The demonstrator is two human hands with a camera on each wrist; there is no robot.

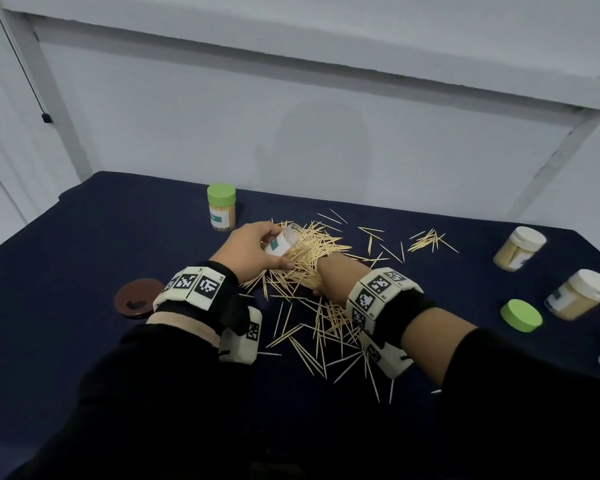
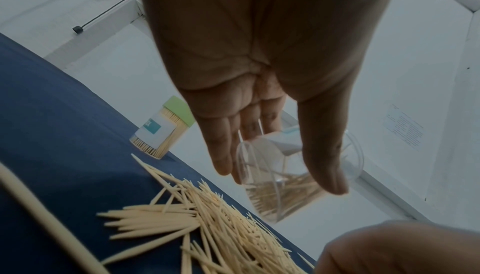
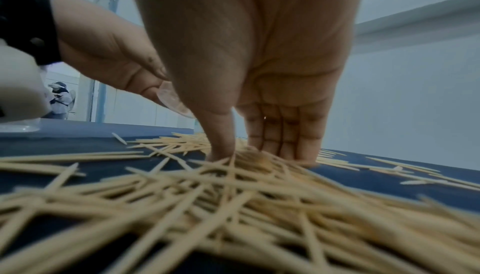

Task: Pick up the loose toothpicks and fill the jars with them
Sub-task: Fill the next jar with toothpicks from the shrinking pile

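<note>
Loose toothpicks (image 1: pixel 312 268) lie in a wide heap mid-table on the dark blue cloth (image 1: pixel 84 237). My left hand (image 1: pixel 257 249) grips a clear jar (image 1: pixel 280 243) with a white and teal label, tipped on its side with its mouth toward the heap. In the left wrist view the jar (image 2: pixel 285 177) holds some toothpicks, with the thumb (image 2: pixel 324 155) on one side and the fingers (image 2: pixel 223 144) on the other. My right hand (image 1: pixel 329 275) is in the heap just right of the jar. In the right wrist view its straight fingers (image 3: pixel 285 146) and thumb (image 3: pixel 221 146) press down into the toothpicks (image 3: pixel 233 196).
A full jar with a green lid (image 1: pixel 221 207) stands behind the left hand. A brown lid (image 1: pixel 139 298) lies at the left, a loose green lid (image 1: pixel 521 315) at the right. Two white-lidded jars (image 1: pixel 520 247) (image 1: pixel 581 294) lie near the right edge. A small toothpick cluster (image 1: pixel 428 240) lies apart.
</note>
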